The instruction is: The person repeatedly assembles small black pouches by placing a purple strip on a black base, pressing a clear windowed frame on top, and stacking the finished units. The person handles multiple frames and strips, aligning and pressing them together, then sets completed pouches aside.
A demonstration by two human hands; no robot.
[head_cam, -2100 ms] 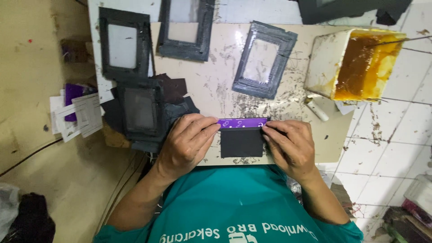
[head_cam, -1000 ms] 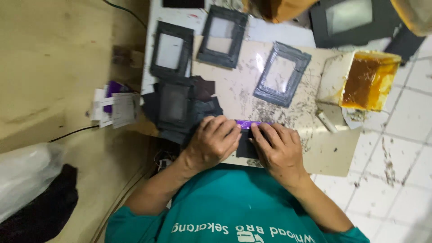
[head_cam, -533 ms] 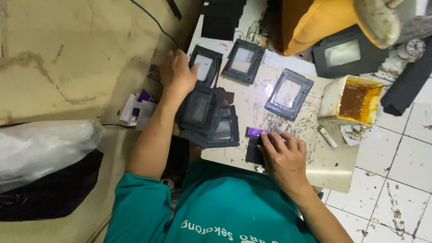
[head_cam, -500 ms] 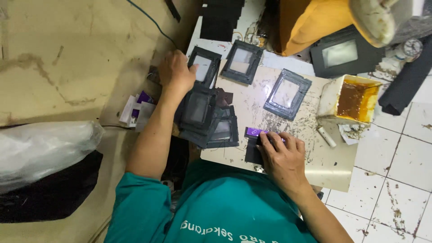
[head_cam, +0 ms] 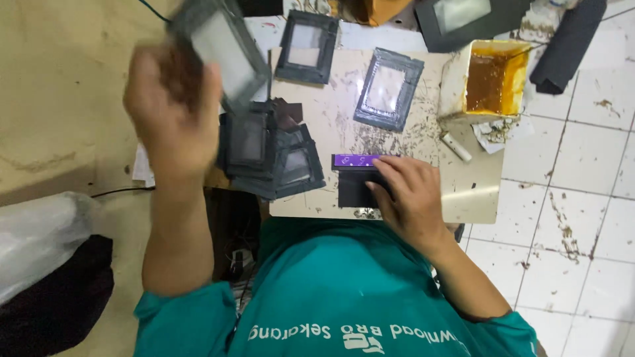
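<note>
My left hand is raised above the floor at the left, gripping a dark grey window frame piece that is blurred with motion. My right hand lies flat on a black card topped by a purple strip, near the front edge of the small beige board. A stack of several more dark frame pieces sits at the board's left side, between my two hands.
Two single frame pieces lie further back on the board. A white tub of yellow glue stands at the back right, a small white tube beside it. White tiled floor lies right, a plastic bag at left.
My left hand left the purple strip, reached to the frame pieces at the far left and has lifted one up. My right hand stayed on the black card.
</note>
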